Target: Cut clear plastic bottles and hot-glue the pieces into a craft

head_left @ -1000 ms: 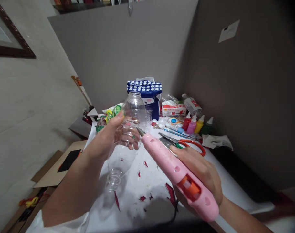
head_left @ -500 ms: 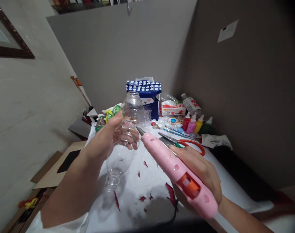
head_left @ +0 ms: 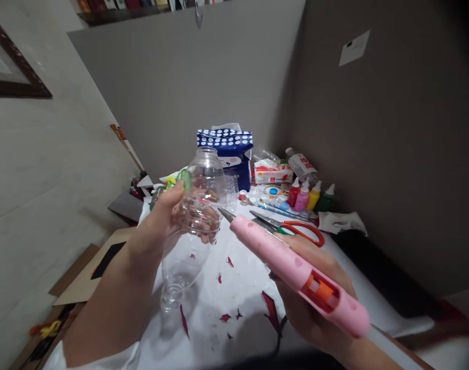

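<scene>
Clear plastic bottle pieces (head_left: 207, 177), joined end to end with a neck at the top and another at the lower left, are held in my left hand (head_left: 170, 205). Its thumb is on the near left side and its fingers show through the plastic. My right hand (head_left: 315, 288) grips a pink glue gun (head_left: 280, 259) with an orange part inside its slot. The metal nozzle points up and left, close to the right side of the bottle's middle; whether it touches is unclear.
Behind my right hand lie scissors with red handles (head_left: 303, 231). Farther back stand paint bottles (head_left: 302, 198), a blue patterned pack (head_left: 238, 149) and a labelled bottle (head_left: 301, 164). Dark red scraps (head_left: 270, 308) dot the white tabletop (head_left: 207, 329). Cardboard (head_left: 83, 282) is at left.
The glue gun has tilted flatter, its rear end moving right, and my right hand has turned with it. The bottle pieces and my left hand have shifted slightly left in view.
</scene>
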`<state>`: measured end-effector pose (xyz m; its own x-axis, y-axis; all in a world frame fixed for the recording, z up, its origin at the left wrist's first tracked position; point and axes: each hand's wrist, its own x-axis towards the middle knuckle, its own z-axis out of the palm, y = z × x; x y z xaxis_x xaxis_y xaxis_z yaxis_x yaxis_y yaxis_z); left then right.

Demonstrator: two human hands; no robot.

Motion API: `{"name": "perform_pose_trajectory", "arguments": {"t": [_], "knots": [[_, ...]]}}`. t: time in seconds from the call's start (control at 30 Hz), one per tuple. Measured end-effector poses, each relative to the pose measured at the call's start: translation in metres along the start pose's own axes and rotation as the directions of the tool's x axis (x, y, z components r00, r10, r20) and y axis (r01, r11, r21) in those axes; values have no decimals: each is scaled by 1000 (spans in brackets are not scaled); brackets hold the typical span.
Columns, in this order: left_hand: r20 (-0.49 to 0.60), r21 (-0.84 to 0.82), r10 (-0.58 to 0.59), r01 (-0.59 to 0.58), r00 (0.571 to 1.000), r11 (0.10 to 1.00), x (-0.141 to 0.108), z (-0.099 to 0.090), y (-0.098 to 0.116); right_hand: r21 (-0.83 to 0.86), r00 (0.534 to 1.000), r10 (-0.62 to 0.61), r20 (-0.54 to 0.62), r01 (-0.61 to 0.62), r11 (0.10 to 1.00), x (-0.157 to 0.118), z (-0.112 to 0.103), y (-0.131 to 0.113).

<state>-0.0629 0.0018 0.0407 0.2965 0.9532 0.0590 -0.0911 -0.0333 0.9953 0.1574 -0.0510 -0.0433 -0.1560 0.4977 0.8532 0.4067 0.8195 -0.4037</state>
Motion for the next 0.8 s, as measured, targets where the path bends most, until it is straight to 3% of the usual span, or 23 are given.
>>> {"name": "perform_pose_trajectory", "arguments": {"t": [0.27,0.47,0.6,0.8], "knots": [[29,-41,1,0,1000,999,-1,0,-1,126,990,98,-101,-85,988,-10,1,5],[56,-86,38,-33,998,996,-5,1,1,366,955,297,-3,-276,889,-7,0,6],[69,-96,46,-40,997,995,-4,-2,1,386,953,302,22,-286,877,-1,-3,4],[120,-74,53,-45,991,996,-3,-5,1,394,959,281,40,-274,877,-12,-2,10]]}}
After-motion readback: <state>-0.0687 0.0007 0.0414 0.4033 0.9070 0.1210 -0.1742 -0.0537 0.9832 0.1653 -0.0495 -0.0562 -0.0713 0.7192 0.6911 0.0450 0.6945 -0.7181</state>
